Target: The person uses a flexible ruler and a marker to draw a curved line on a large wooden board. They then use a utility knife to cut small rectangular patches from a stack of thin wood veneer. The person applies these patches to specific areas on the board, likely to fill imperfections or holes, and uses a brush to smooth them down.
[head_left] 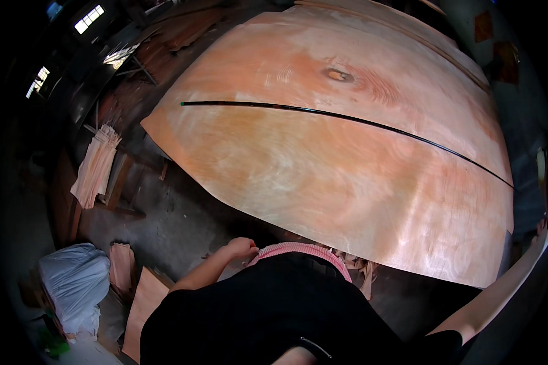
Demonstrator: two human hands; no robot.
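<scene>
A wide sheet of wood veneer (pixel 323 182), pinkish tan with a dark knot, spreads in front of me. Across it lies a long thin black rod (pixel 310 111) with a green tip at its left end. My left hand (pixel 242 247) is closed at my waist, beside a pink checked cloth (pixel 295 248); whatever its fingers may hold is hidden. My right arm stretches out past the sheet's right end. At the dim right rim, my right hand (pixel 540 229) is small and dark, close below a pale upright object (pixel 541 164). Its fingers cannot be made out.
On the left, a bundle of veneer strips (pixel 96 167) leans on a wooden stand. A grey-white plastic bag (pixel 76 283) sits at lower left, beside veneer pieces (pixel 145 310). A long wooden strip (pixel 402 33) lies along the sheet's far side. Dark floor (pixel 164 210) shows between.
</scene>
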